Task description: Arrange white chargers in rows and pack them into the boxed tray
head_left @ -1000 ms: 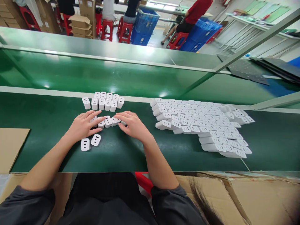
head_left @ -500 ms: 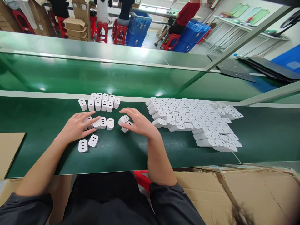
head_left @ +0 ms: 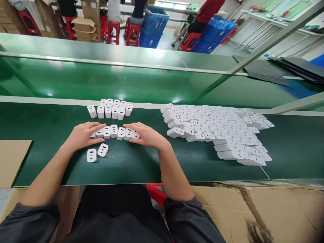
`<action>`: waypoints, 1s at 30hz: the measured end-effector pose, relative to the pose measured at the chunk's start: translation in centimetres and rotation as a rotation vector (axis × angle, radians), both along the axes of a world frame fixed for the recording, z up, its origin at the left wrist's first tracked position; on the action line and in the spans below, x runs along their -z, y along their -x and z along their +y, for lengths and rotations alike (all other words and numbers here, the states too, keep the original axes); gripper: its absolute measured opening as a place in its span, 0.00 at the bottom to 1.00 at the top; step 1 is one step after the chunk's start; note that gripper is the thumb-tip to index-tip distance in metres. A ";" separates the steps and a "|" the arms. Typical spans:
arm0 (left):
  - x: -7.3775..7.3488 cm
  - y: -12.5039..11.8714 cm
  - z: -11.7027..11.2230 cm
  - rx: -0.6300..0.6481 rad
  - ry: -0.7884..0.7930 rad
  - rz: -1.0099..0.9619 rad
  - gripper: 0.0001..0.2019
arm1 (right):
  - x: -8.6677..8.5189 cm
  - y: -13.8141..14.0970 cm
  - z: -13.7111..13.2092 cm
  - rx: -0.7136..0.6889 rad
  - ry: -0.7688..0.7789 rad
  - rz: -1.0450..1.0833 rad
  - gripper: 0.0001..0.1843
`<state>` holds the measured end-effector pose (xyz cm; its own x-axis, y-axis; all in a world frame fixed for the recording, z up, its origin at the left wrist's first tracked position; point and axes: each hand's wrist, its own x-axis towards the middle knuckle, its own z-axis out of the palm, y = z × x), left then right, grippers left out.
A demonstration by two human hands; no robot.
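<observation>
White USB chargers with dark port slots stand in a short row (head_left: 113, 131) on the green bench. My left hand (head_left: 82, 135) wraps the row's left end, fingers along the far side and thumb along the near side. At the right end, my right hand (head_left: 146, 135) grips chargers (head_left: 128, 134) between fingers and thumb, partly hiding the last one. Two loose chargers (head_left: 91, 155) sit nearer me, just below the left hand. Behind the row stands another group of chargers (head_left: 108, 111), in two lines with one slightly apart at the left.
A large block of chargers (head_left: 215, 126) covers the right part of the bench (head_left: 152, 165). Cardboard (head_left: 20, 158) lies at the left edge. A white rail (head_left: 50, 99) runs along the back. Cardboard boxes (head_left: 222, 209) are below right; people sit beyond on red stools (head_left: 113, 32).
My right hand has moved left with its chargers, bringing them up against the row. My left hand's fingers have drawn closer around the left end. The view has shifted slightly.
</observation>
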<state>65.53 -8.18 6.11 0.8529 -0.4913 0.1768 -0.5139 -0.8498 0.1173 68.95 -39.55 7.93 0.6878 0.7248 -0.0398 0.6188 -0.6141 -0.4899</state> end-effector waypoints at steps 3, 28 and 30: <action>-0.1 -0.1 0.1 0.026 -0.002 0.000 0.27 | 0.0 -0.1 0.3 -0.028 -0.019 0.032 0.30; 0.4 0.5 -1.0 0.031 0.028 -0.095 0.26 | 3.4 1.8 5.8 0.025 -0.009 -0.423 0.24; 0.4 0.5 -1.0 0.038 0.036 -0.085 0.25 | 3.2 1.9 5.8 0.015 -0.002 -0.411 0.25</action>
<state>65.01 -9.23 5.74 0.8148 -0.5151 0.2659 -0.5552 -0.8254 0.1023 67.09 -33.78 4.70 0.6570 0.7141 0.2417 0.7539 -0.6242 -0.2050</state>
